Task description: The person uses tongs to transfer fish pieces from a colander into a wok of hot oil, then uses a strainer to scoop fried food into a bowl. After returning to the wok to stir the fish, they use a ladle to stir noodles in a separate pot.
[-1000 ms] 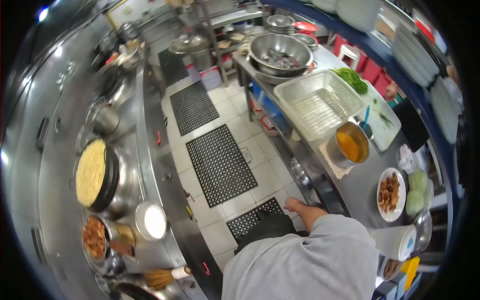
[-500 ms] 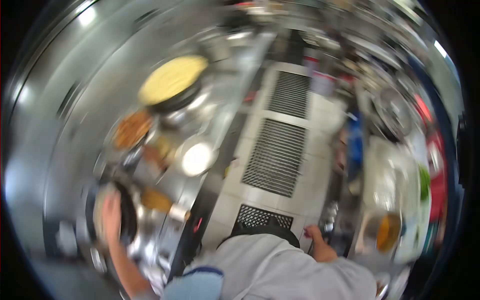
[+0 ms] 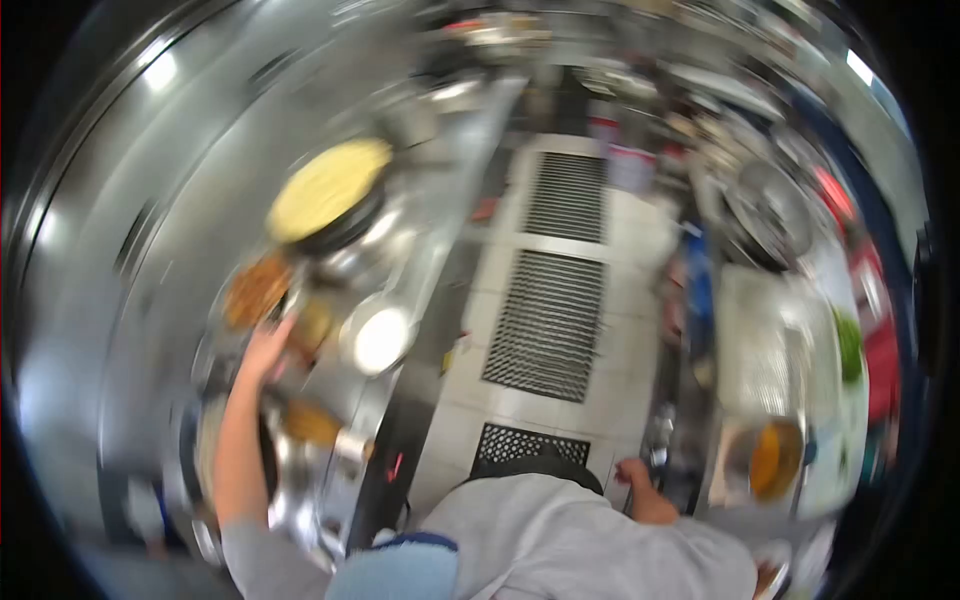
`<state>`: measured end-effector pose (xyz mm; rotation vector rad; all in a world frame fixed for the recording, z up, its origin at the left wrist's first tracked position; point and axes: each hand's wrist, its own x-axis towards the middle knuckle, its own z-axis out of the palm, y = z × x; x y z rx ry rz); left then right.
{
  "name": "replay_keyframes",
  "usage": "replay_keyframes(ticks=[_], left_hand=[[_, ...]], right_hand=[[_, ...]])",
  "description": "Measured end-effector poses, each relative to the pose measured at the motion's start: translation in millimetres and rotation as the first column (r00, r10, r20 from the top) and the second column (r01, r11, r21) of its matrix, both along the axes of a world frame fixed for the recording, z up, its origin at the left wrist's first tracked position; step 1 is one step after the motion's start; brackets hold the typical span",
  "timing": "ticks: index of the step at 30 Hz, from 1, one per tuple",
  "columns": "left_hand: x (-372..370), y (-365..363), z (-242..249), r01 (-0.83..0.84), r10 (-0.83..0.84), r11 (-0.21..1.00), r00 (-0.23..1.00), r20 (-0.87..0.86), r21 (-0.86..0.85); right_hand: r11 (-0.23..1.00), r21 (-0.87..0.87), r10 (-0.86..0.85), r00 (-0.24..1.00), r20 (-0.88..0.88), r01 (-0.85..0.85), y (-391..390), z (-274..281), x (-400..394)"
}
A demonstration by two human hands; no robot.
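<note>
Head view, blurred: left hand (image 3: 266,347), fingers spread, is stretched toward the brown food container (image 3: 256,290); a grip is needed next. Right hand (image 3: 633,473) rests at the counter edge (image 3: 668,440), grip unclear.

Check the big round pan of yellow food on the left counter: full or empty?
Full. The pan shows a yellow mound across its whole top, with only a dark rim visible. The frame is blurred, so what the food is cannot be told.
</note>
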<state>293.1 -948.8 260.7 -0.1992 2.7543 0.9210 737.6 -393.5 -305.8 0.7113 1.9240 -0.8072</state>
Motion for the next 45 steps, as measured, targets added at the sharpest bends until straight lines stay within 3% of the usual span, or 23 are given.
replay_keyframes(ticks=[1,2,4,7,9,12,15,17,22,23,24,25,27,29,30,32,33,34,35,36,39,43,45], left_hand=[[-4.3,2.3,-3.0,-0.013,0.005,0.995,0.996,0.084,0.095],[-7.4,5.5,-6.1,-0.041,0.01,0.982,0.986,0.169,0.182],[-33.1,-25.2,-39.2,-0.127,0.105,0.988,0.968,0.227,0.084],[-51.1,-40.5,-52.5,-0.19,0.175,0.981,0.956,0.236,0.042],[-36.3,-28.5,-38.4,-0.218,0.178,0.965,0.953,0.246,0.144],[-70.9,-78.4,-42.8,-0.498,-0.014,0.628,0.761,0.648,0.599],[-51.0,-85.6,-52.0,-0.322,0.154,0.682,0.941,0.302,0.657],[-50.7,-95.7,-60.5,-0.146,0.026,0.617,0.986,0.165,0.773],[-61.2,-154.3,-103.9,0.294,-0.037,0.472,0.948,-0.315,0.831],[-56.0,-160.1,-98.9,0.19,-0.036,0.357,0.981,-0.19,0.915],[-28.2,-117.9,-64.8,-0.173,0.025,-0.136,0.984,0.178,0.975],[-18.8,-107.8,-57.6,-0.056,-0.066,-0.059,0.996,0.052,0.997],[-7.9,-101.9,-39.8,-0.303,0.064,-0.234,0.943,0.326,0.924],[-11.3,-137.7,-58.0,-0.164,-0.008,-0.075,0.986,0.164,0.984],[-2.6,-133.4,-56.2,0.102,-0.077,0.232,0.993,-0.086,0.967],[23.7,-124.6,-44.9,-0.118,0.197,0.275,0.978,0.064,0.954],[23.1,-143.0,-57.6,-0.005,0.064,0.257,0.998,-0.012,0.966],[20.1,-153.3,-61.7,-0.062,-0.011,0.13,0.998,0.064,0.99],[19.0,-168.4,-64.5,-0.154,0.01,0.222,0.988,0.155,0.963],[15.8,-175.4,-64.8,-0.206,0.079,0.271,0.978,0.192,0.94],[46.1,-161.5,-29.5,-0.162,0.132,0.231,0.982,0.134,0.96],[72.5,-159.2,6.3,-0.166,0.25,0.214,0.962,0.111,0.963],[79.4,-166.0,6.3,-0.081,0.176,0.366,0.984,0.017,0.927]], right_hand=[[0.982,0.165,-0.057,0.981,-0.186,0.088,-15.9,-37.9,14.6],[0.946,-0.035,-0.325,0.945,-0.041,0.323,-13.5,13.4,2.9],[0.784,-0.083,-0.621,0.779,-0.086,0.615,-32.8,-7.3,8.2],[0.673,-0.055,-0.739,0.673,-0.024,0.737,-43.0,38.2,14.3],[0.729,-0.054,-0.684,0.729,-0.017,0.682,-43.0,45.6,21.6],[0.685,-0.022,-0.729,0.685,0.013,0.729,-53.9,54.2,37.8],[0.689,0.022,-0.725,0.688,0.031,0.725,-61.8,55.0,55.8],[0.653,0.019,-0.757,0.651,0.053,0.757,-66.7,17.1,71.8],[0.798,0.027,-0.603,0.797,0.04,0.602,-48.5,49.0,58.3],[0.831,0.01,-0.556,0.831,0.018,0.556,-45.8,52.7,52.1],[0.777,-0.023,-0.63,0.777,-0.004,0.629,-44.7,56.7,44.0],[0.713,-0.054,-0.701,0.713,-0.025,0.699,-43.0,60.8,36.2],[0.593,-0.099,-0.805,0.587,-0.088,0.799,-49.9,73.0,33.1],[0.521,-0.148,-0.85,0.495,-0.179,0.841,-60.4,80.2,19.6],[0.522,-0.156,-0.85,0.497,-0.172,0.839,-65.5,75.8,17.9],[0.59,-0.182,-0.808,0.571,-0.147,0.787,-70.8,64.5,16.1],[0.888,-0.085,-0.458,0.857,-0.237,0.452,-66.3,47.1,22.9],[0.815,-0.136,-0.579,0.78,-0.236,0.564,-76.5,61.3,22.9],[0.566,-0.327,-0.824,0.509,-0.247,0.757,-81.8,-22.2,46.6],[0.565,-0.287,-0.824,0.54,-0.168,0.773,-92.9,54.0,33.1],[0.414,-0.315,-0.899,0.437,0.002,0.854,-125.5,74.2,47.8],[0.6,-0.3,-0.762,0.644,0.068,0.742,-151.3,58.5,66.8],[0.704,-0.262,-0.676,0.736,0.038,0.66,-156.2,46.0,60.4]])
